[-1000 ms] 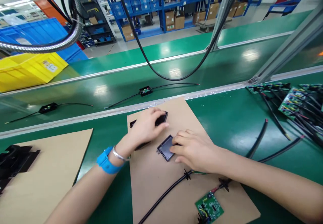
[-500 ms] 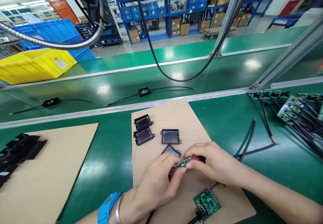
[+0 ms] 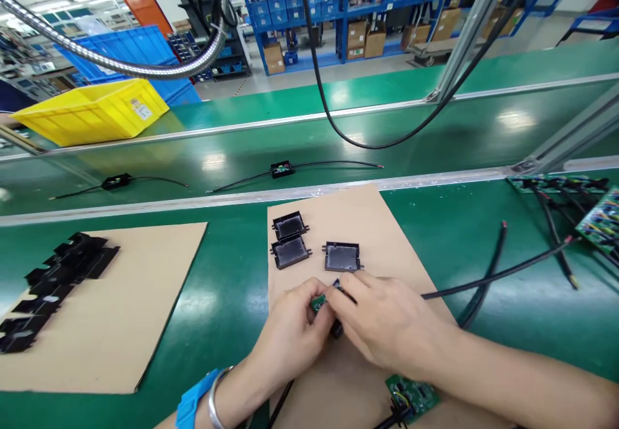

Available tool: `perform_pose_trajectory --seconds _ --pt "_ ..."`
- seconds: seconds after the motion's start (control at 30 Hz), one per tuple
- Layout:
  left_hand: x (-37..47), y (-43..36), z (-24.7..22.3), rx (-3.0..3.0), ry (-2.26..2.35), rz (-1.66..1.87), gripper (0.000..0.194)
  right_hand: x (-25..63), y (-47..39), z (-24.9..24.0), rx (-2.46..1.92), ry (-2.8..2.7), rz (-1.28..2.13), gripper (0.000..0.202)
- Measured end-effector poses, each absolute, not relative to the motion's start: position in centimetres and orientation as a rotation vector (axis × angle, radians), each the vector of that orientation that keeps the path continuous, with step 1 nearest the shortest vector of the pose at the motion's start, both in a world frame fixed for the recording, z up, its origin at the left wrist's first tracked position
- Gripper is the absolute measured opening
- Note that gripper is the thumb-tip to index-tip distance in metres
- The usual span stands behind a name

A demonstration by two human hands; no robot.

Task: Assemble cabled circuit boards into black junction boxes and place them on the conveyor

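Observation:
My left hand (image 3: 294, 326) is closed on a small green circuit board (image 3: 318, 302), which shows between its fingers. Pressed against it, my right hand (image 3: 387, 319) has its fingers closed at the same board and a dark housing, mostly hidden under the fingers. Just beyond my hands lies an open black case (image 3: 342, 257) on the cardboard sheet (image 3: 377, 222). Two more black cases, an upper one (image 3: 290, 225) and a lower one (image 3: 291, 251), lie to its left. Another green board (image 3: 413, 398) with a black cable rests below my right forearm.
Stacked black cases (image 3: 62, 287) lie on a left cardboard sheet (image 3: 120, 326). Wired circuit boards (image 3: 602, 222) and black cables sit at the right. Two cabled units, one at left (image 3: 116, 181) and one centrally (image 3: 281, 169), lie beyond the metal rail. A yellow bin (image 3: 97, 113) stands behind.
My right hand has moved left and over the board, hiding more of it, and its fingers now meet my left hand's. The view has shifted, and the cable at the right lies differently.

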State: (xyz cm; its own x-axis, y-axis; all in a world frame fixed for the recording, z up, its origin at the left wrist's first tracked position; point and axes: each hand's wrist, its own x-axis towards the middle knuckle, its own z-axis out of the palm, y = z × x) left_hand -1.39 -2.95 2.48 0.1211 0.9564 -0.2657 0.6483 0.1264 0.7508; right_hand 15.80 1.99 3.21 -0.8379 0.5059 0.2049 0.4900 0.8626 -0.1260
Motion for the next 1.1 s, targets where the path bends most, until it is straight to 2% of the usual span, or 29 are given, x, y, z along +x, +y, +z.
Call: perform_pose_trajectory --seconds 0.03,0.07,0.13,0.17,0.2,0.3,0.33,0.37,0.47,0.5,0.63,1.0,1.1 --pt "-1.8 -3.2 2.5 1.625 1.61 0.491 0.017 15.9 2.7 3.1 -0.736 -2.829 0.172 0.016" --pt "-2.2 -3.5 2.4 1.685 1.626 0.5 0.029 16.0 3.4 2.9 -0.712 -2.86 0.233 0.011" --pt "-2.6 -4.2 1.7 1.843 1.667 0.514 0.064 16.3 4.7 2.4 -0.66 -2.928 0.348 0.004" --pt "-2.7 -4.4 1.3 1.908 1.683 0.502 0.076 16.5 5.2 2.1 -0.639 -2.957 0.403 0.004" --pt "-2.7 -4.6 0.8 1.95 1.688 0.467 0.075 16.7 5.7 1.9 -0.626 -2.978 0.446 0.004" --pt "-2.5 -4.7 -0.2 1.997 1.659 0.351 0.037 17.2 6.4 1.8 -0.627 -2.991 0.507 0.005" --pt "-2.4 -4.6 -0.3 2.009 1.645 0.351 0.035 17.3 6.4 1.8 -0.636 -2.993 0.516 0.005" --pt "-2.2 -4.5 -0.3 2.021 1.631 0.374 0.038 17.4 6.5 1.9 -0.641 -2.994 0.526 0.004" --pt "-1.4 -4.0 -0.3 2.056 1.614 0.495 0.066 17.6 6.5 2.0 -0.662 -2.995 0.554 0.002" --pt "-1.2 -3.9 -0.3 2.069 1.611 0.521 0.071 17.7 6.6 2.1 -0.673 -2.988 0.562 0.003" --pt "-1.1 -3.4 -0.4 2.134 1.526 0.523 0.057 17.9 7.0 2.1 -0.718 -2.988 0.569 0.006" --pt "-2.4 -2.9 -0.1 2.085 1.417 0.497 0.053 17.0 4.7 1.0 -0.721 -2.92 0.321 0.01" --pt "-2.6 -2.9 -0.2 2.074 1.393 0.517 0.056 17.0 4.7 0.4 -0.63 -2.953 0.377 0.008"
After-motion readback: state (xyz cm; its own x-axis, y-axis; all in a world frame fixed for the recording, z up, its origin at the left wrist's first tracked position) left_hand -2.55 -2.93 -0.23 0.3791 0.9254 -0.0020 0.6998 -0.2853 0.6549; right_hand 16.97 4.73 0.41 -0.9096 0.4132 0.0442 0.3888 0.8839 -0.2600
